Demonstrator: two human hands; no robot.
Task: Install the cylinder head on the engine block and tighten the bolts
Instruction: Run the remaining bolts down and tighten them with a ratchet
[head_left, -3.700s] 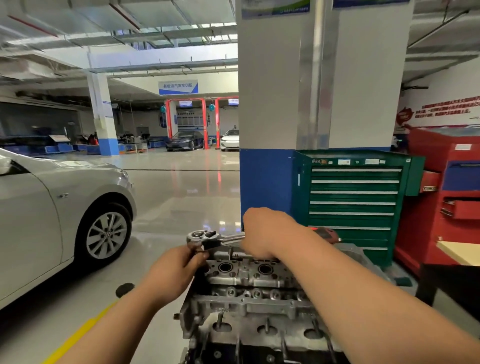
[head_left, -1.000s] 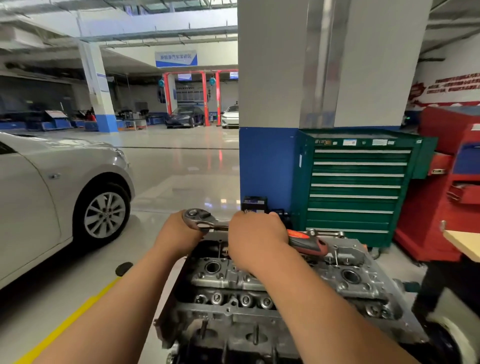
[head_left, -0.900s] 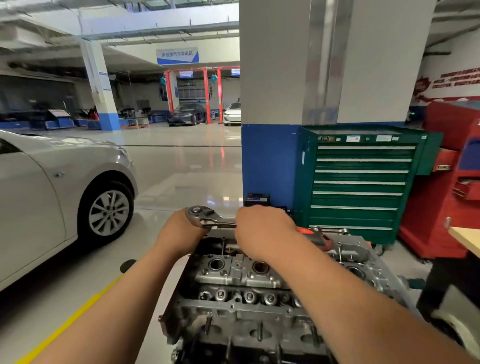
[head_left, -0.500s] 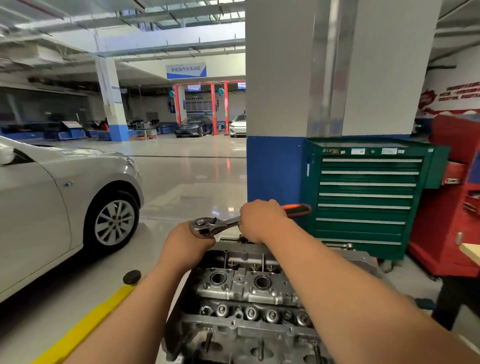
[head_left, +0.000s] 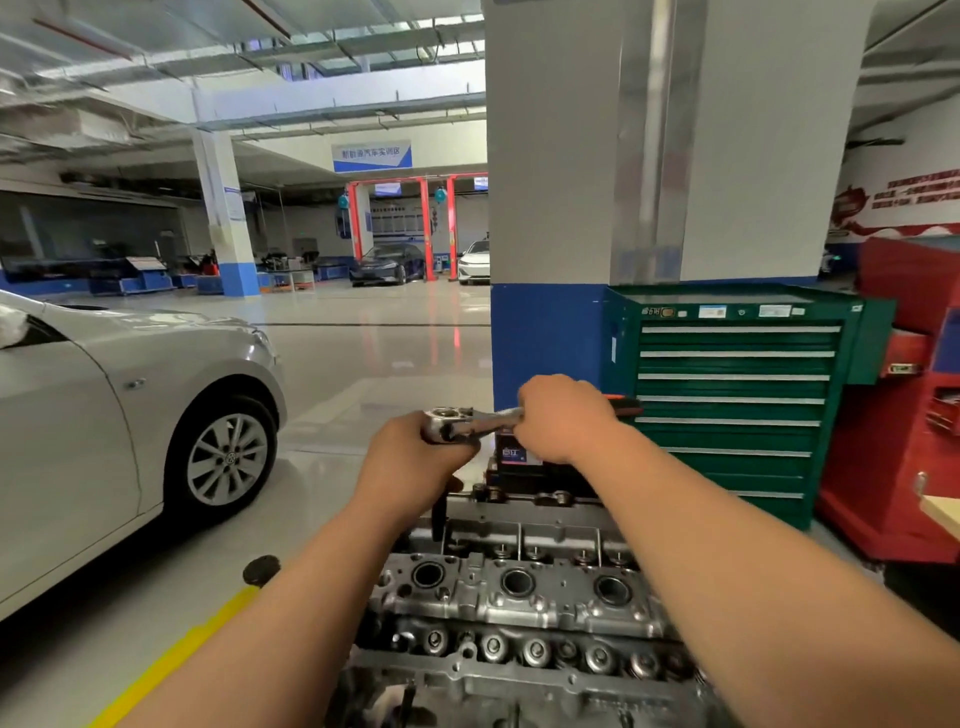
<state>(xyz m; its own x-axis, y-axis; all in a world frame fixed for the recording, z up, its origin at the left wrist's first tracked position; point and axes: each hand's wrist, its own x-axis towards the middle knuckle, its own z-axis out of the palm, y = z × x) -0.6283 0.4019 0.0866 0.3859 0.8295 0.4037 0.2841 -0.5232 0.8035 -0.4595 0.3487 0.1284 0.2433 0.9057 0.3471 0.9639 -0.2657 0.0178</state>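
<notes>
The grey metal cylinder head (head_left: 519, 597) sits on the engine in front of me, its spark plug wells and valve gear showing. A chrome ratchet wrench (head_left: 470, 421) with an orange and black handle stands above the head's far left corner on a dark extension that runs down to it. My left hand (head_left: 410, 467) cups the ratchet's head from below. My right hand (head_left: 563, 415) is closed around the shaft near the handle, which points right. The bolt under the socket is hidden.
A green drawer tool cabinet (head_left: 737, 395) stands behind the engine against a white and blue pillar (head_left: 545, 338). A red cabinet (head_left: 909, 405) is at the right. A silver car (head_left: 119, 415) is parked left, beside a yellow floor line (head_left: 171, 660).
Over the last second the handle swung from the near right, low over the head, up and away to point right. The view has dropped, showing more of the cylinder head.
</notes>
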